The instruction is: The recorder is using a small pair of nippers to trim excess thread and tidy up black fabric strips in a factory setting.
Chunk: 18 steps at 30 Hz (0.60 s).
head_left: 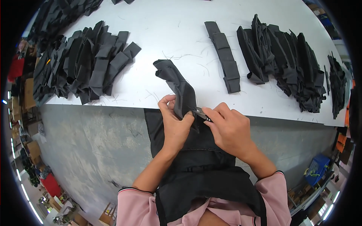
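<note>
My left hand (pixel 174 122) grips a dark grey fabric strip (pixel 177 83) near its lower end, at the front edge of the white table (pixel 166 34). The strip's upper part lies bent on the tabletop, pointing away from me. My right hand (pixel 228 128) holds a small metal tool, probably thread snips (pixel 201 113), with its tip touching the strip just right of my left fingers. Both forearms come out of pink sleeves, and a black apron (pixel 203 177) covers my front.
A large heap of folded dark fabric strips (pixel 85 62) lies at the table's left. A short row of stacked strips (pixel 225 56) and another big heap (pixel 286 64) lie at the right. Loose threads litter the tabletop. Grey concrete floor (pixel 90 150) lies below the table edge.
</note>
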{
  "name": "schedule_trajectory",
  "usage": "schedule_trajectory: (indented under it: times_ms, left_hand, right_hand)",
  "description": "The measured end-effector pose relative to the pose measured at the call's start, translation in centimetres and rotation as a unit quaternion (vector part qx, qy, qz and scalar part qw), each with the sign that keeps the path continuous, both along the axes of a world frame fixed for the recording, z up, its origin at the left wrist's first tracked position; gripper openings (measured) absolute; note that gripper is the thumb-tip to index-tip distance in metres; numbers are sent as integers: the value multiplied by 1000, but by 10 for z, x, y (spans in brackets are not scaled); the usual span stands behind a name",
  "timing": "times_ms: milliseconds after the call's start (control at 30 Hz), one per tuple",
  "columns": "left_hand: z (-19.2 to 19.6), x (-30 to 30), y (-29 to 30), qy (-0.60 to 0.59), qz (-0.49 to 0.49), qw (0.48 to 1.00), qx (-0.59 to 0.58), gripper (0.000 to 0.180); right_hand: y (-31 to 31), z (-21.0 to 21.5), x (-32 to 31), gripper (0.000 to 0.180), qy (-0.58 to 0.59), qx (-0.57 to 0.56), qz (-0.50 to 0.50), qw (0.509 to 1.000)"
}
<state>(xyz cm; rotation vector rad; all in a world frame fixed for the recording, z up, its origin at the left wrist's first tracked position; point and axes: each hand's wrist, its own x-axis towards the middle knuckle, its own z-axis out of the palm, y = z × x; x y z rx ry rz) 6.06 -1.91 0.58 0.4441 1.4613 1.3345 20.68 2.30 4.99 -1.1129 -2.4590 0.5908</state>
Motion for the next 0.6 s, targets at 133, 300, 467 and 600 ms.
schedule_trajectory:
  times_ms: [133, 300, 467, 600]
  left_hand:
    - [-3, 2, -2, 14, -5, 1000, 8, 54]
    - [-7, 3, -2, 19, -8, 1000, 13, 55]
    - [-4, 4, 0, 12, -13, 1000, 7, 54]
    - [-4, 0, 1, 20, -3, 1000, 9, 55]
  right_hand:
    - [2, 3, -3, 35, -54, 54, 30, 997]
    - [0, 5, -6, 31, -91, 81, 57, 991]
    - [0, -2, -2, 30, -45, 39, 31, 998]
    - [3, -11, 8, 28, 100, -131, -46, 985]
